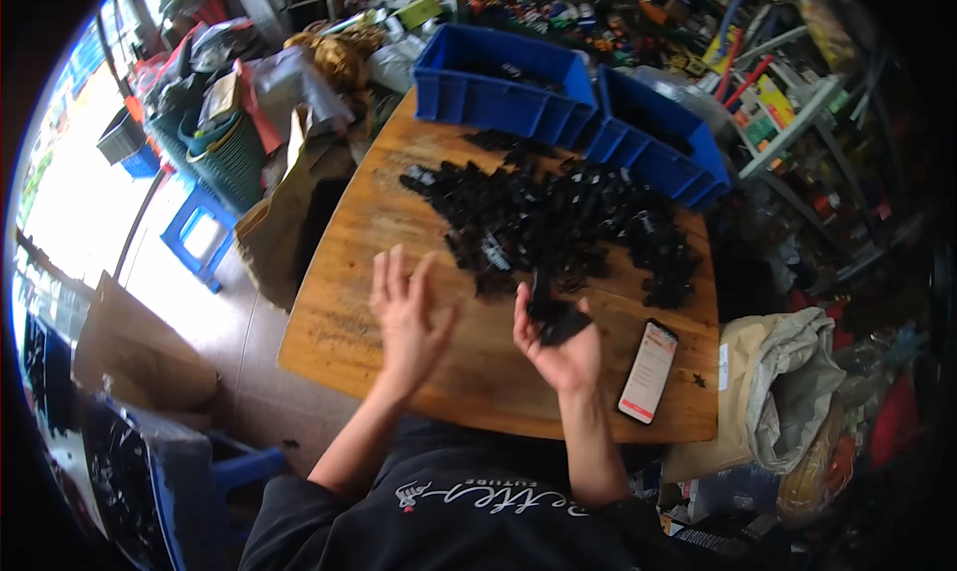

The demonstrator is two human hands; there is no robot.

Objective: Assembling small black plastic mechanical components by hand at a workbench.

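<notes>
My left hand (407, 312) is raised over the left part of the wooden table (349, 262), fingers spread, with nothing in it. Turned palm up, my right hand (566, 357) has its fingers curled round a black plastic-looking part (558, 324), whose exact kind I cannot make out. A narrow end of that part points up toward a large heap of similar small black parts (558, 212). The heap covers the middle and far right of the tabletop.
Two blue bins (503, 83) (663, 138) stand along the far edge, with dark contents. A lit phone (648, 372) lies at the right. Beside the table are a paper sack (768, 392), a blue stool (199, 232), a cardboard box (150, 347) and cluttered shelving.
</notes>
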